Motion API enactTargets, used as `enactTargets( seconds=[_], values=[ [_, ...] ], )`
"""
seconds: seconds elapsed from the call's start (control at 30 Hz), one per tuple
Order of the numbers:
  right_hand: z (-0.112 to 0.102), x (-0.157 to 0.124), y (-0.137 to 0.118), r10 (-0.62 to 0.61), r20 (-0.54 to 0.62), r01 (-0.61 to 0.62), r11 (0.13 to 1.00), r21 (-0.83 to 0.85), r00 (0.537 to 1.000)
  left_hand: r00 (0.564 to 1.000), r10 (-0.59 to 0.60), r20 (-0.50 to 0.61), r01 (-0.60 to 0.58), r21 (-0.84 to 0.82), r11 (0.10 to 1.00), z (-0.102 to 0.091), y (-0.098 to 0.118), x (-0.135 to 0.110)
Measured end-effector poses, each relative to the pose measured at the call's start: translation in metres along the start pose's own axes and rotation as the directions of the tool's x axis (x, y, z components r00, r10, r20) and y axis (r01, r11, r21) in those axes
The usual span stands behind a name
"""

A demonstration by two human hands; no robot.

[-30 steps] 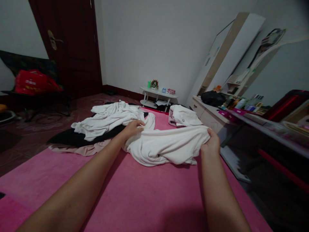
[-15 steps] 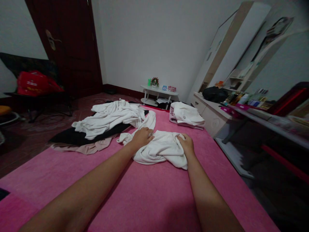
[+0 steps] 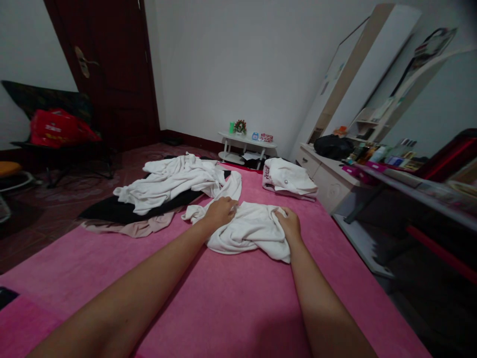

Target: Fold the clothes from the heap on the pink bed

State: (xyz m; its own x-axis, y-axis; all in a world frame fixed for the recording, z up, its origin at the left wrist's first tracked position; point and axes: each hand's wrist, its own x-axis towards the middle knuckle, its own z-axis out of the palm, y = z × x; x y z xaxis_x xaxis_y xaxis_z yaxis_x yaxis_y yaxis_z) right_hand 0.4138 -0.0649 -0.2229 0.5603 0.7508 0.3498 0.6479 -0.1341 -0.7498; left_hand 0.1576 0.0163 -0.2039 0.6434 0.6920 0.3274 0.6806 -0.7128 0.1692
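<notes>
A crumpled white garment (image 3: pixel 253 226) lies on the pink bed cover (image 3: pixel 223 303), its exact kind unclear. My left hand (image 3: pixel 222 211) grips its upper left part, fingers curled into the cloth. At the upper right edge, my right hand (image 3: pixel 288 221) pinches the fabric between thumb and fingers. One sleeve-like strip of the white cloth trails left past my left hand. Farther left, a heap of loose white clothes (image 3: pixel 175 179) rests on a black garment (image 3: pixel 108 209) and a pale pink one (image 3: pixel 141 227). Folded white clothing (image 3: pixel 288 176) is stacked at the bed's far right.
A low white table (image 3: pixel 246 140) with a small plant stands by the wall. Drawers (image 3: pixel 324 174) and a cluttered dressing table (image 3: pixel 417 186) flank the bed's right side. On the left, a red bag (image 3: pixel 61 129) sits on a chair near the dark door (image 3: pixel 108 74).
The whole view has shifted very slightly. Both hands keep their hold on the white garment, and the cloth looks the same.
</notes>
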Motion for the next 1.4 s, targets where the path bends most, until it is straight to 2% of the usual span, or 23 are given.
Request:
enactTargets(
  seconds=[0.23, 0.47, 0.73, 0.93, 1.4],
  values=[
    [0.0006, 0.0010, 0.0021, 0.004, 0.004, -0.004, 1.000, 0.015, 1.000, 0.994, 0.000, -0.112, -0.008, -0.077, 0.997, 0.0026, -0.0008, -0.0019],
    [0.0016, 0.0025, 0.0044, 0.001, 0.012, -0.001, 1.000, 0.018, 1.000, 0.999, 0.002, -0.046, -0.002, -0.006, 1.000, 0.0014, 0.0011, -0.0017],
    [0.0021, 0.0026, 0.0052, -0.010, 0.011, 0.010, 1.000, 0.023, 1.000, 0.991, 0.045, -0.129, -0.042, 0.026, 0.999, 0.0020, 0.0001, -0.0014],
    [0.0018, 0.0023, 0.0048, -0.002, 0.006, 0.002, 1.000, 0.017, 1.000, 0.997, 0.078, -0.027, -0.076, 0.070, 0.995, 0.0036, -0.0021, 0.0024],
    [0.0014, 0.0023, 0.0045, -0.003, 0.013, 0.003, 1.000, 0.024, 1.000, 0.999, 0.035, -0.039, -0.031, 0.101, 0.994, -0.0009, 0.0033, -0.0005]
  ],
)
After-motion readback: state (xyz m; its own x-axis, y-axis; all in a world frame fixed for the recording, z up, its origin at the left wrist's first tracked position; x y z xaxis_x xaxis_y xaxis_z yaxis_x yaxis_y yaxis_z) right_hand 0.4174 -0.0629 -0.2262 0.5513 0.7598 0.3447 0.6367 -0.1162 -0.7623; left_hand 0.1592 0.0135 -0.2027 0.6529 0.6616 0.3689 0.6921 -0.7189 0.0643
